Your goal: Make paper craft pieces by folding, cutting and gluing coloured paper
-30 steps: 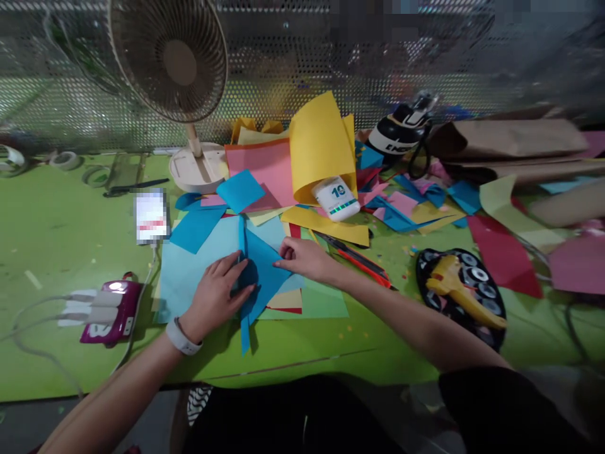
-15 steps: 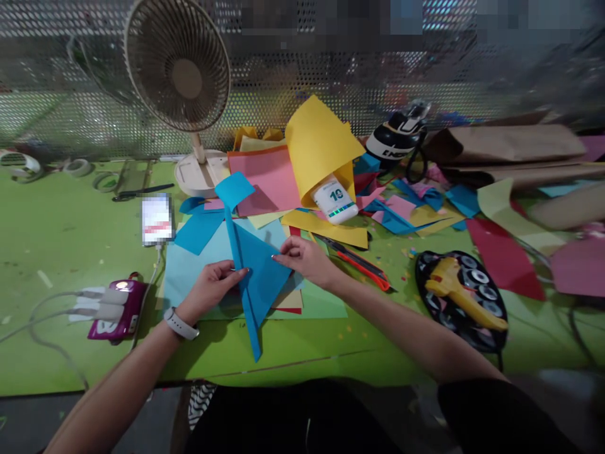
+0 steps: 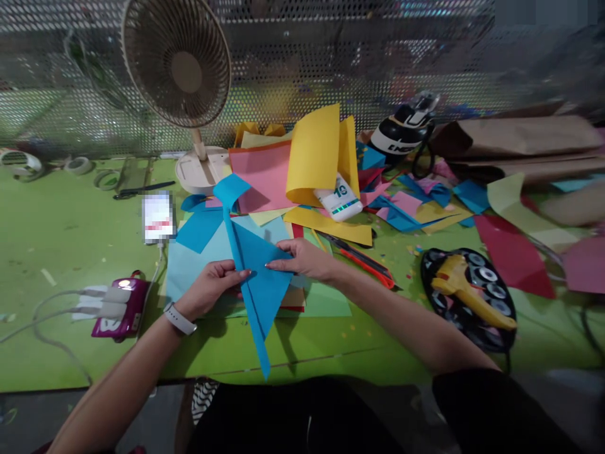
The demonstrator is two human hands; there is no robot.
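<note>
A blue folded paper [image 3: 263, 265], roughly triangular with a narrow folded strip along its left side, is held between my two hands above the stacked sheets. My left hand [image 3: 215, 287] pinches the strip at its left edge, thumb on top. From the right, my right hand [image 3: 302, 257] grips the paper's right corner between thumb and fingers. The far end of the strip reaches a curled blue piece [image 3: 232, 189]; whether they are joined I cannot tell. Light blue sheets [image 3: 189, 277] lie beneath.
An orange utility knife [image 3: 366, 263] lies right of my right hand. Farther right is a black tray [image 3: 489, 296] with a yellow tool [image 3: 467, 293]. A fan [image 3: 186, 72], phone [image 3: 158, 215] and purple power bank [image 3: 123, 309] stand or lie leftward. Yellow paper [image 3: 314, 154] curls behind.
The blue paper has tilted slightly, its near tip shifting toward me and right. My right hand has slid its grip further onto the paper. The yellow sheet behind has curled over differently.
</note>
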